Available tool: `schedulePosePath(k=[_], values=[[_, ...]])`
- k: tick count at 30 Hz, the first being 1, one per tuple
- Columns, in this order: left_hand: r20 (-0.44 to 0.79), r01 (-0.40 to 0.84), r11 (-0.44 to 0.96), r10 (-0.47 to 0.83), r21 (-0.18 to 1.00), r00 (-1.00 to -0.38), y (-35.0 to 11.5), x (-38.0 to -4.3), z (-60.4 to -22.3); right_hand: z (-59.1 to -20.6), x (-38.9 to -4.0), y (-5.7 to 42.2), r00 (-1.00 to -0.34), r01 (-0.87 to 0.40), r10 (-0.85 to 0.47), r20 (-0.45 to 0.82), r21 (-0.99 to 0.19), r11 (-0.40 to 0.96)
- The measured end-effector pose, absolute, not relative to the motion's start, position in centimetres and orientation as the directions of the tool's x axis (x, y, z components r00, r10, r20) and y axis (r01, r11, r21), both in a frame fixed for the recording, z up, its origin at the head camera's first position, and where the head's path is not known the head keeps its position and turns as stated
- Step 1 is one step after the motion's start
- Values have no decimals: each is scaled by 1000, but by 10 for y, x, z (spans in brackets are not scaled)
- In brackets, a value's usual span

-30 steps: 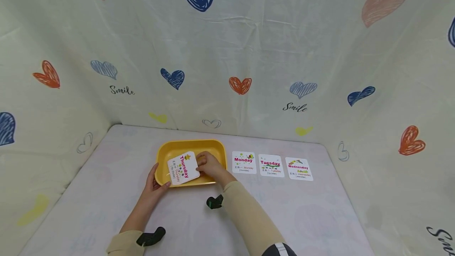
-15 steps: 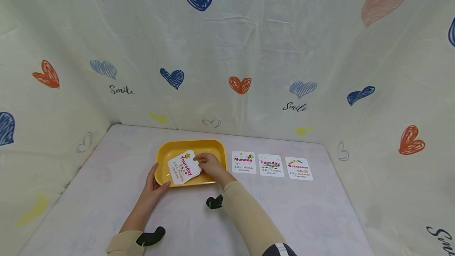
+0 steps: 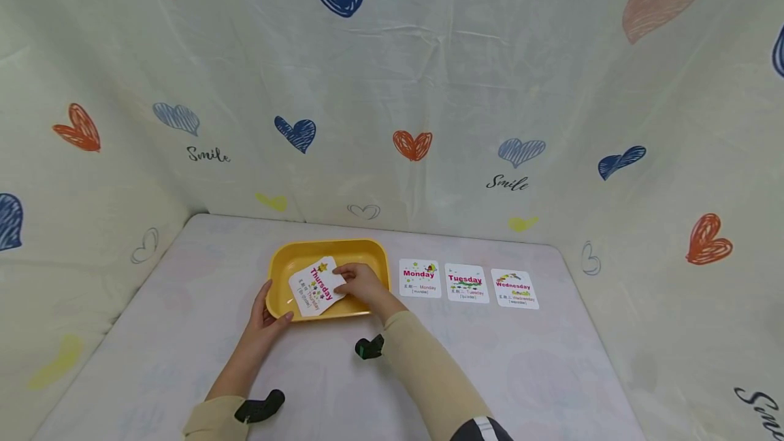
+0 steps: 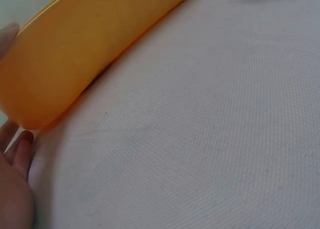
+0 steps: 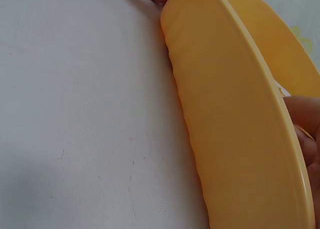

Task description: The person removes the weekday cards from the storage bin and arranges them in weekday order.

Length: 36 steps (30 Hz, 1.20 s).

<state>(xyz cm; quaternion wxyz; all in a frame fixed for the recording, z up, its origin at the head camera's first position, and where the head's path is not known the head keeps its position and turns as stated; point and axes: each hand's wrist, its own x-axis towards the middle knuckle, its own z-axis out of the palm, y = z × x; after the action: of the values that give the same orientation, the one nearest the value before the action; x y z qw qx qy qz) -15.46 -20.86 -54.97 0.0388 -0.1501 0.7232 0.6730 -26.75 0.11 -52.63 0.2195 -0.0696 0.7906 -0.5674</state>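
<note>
A yellow tray [image 3: 288, 260] lies on the table, with white cards inside it. On top is the Thursday card [image 3: 314, 291], tilted, its uneven outline suggesting another card beneath. My right hand [image 3: 366, 288] pinches the Thursday card at its right edge. My left hand [image 3: 265, 327] grips the tray's near left corner, thumb at the rim. In the left wrist view, fingers [image 4: 21, 154] reach under the tray [image 4: 85, 59]. The right wrist view has my right hand [image 5: 306, 134] over the far side of the rim; the card there is mostly hidden.
Right of the tray, the Monday card [image 3: 420, 279], Tuesday card [image 3: 467, 283] and Wednesday card [image 3: 514, 289] lie face up in a row. A white cloth [image 3: 453, 87] printed with hearts hangs behind the table [image 3: 520, 366] and along both sides.
My right fingers have shifted slightly up and left along the card's edge. The Thursday card has turned a little, and its outline has become uneven. My left hand stays on the tray.
</note>
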Motion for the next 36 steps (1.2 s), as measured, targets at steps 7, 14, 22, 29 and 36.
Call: schedulePosePath(k=[7,14,22,29,36], values=[[-276,-288,47,-174,956,-945,-207,-155,-548,-523,-267,3,-913,69,-342,-223,-909,410],[-303,-318,76,-168,945,-938,-204,-156,-546,-522,-269,8,-928,80,-303,-216,-911,405],[-304,-324,114,-163,939,-939,-203,-156,-547,-516,-266,11,-925,80,-304,-229,-898,433],[-318,-337,109,-161,935,-934,-205,-156,-546,-508,-264,10,-919,52,-339,-203,-913,406],[-311,-334,131,-168,933,-935,-206,-155,-546,-502,-262,12,-925,75,-323,-202,-927,367]])
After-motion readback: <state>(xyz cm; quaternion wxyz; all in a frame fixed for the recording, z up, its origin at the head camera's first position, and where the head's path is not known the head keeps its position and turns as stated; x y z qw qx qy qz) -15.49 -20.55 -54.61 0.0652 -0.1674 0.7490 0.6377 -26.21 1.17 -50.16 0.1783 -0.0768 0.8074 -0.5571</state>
